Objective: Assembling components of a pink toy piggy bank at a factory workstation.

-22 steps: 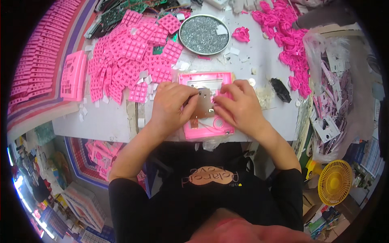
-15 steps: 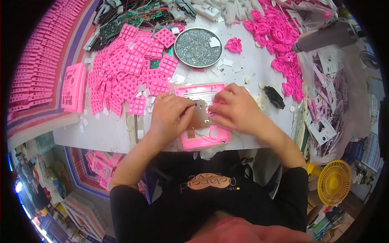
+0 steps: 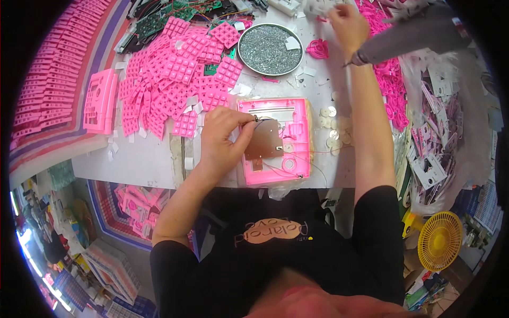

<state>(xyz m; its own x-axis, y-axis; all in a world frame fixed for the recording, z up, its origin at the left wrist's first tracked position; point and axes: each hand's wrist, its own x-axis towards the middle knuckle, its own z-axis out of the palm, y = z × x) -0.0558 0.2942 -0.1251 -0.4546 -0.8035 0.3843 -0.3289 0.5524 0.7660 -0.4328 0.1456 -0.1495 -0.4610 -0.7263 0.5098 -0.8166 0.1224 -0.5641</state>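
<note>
My left hand (image 3: 225,140) is closed in a pinch on the upper left edge of a brown circuit board (image 3: 263,143). The board lies tilted over a pink plastic housing (image 3: 301,135), which sits open side up at the table's front edge. Thin wires run from it across the housing to the right. My right hand (image 3: 348,25) is stretched far out, its bent fingers beside whitish translucent plastic parts (image 3: 318,7). Blur and the hand's own angle hide whether those fingers hold anything. A dark power screwdriver (image 3: 413,40) hangs above my right forearm, its tip over it.
A round tin of small screws (image 3: 270,49) stands beyond the housing. Pink keypads (image 3: 169,79) are heaped on the left. Pink rings (image 3: 389,87) and flat white-pink parts (image 3: 429,122) lie on the right. Pale discs (image 3: 333,138) rest beside the housing.
My right hand has left the housing and reached away to the far right. My left hand stays at the board. The screwdriver appears lower and farther left.
</note>
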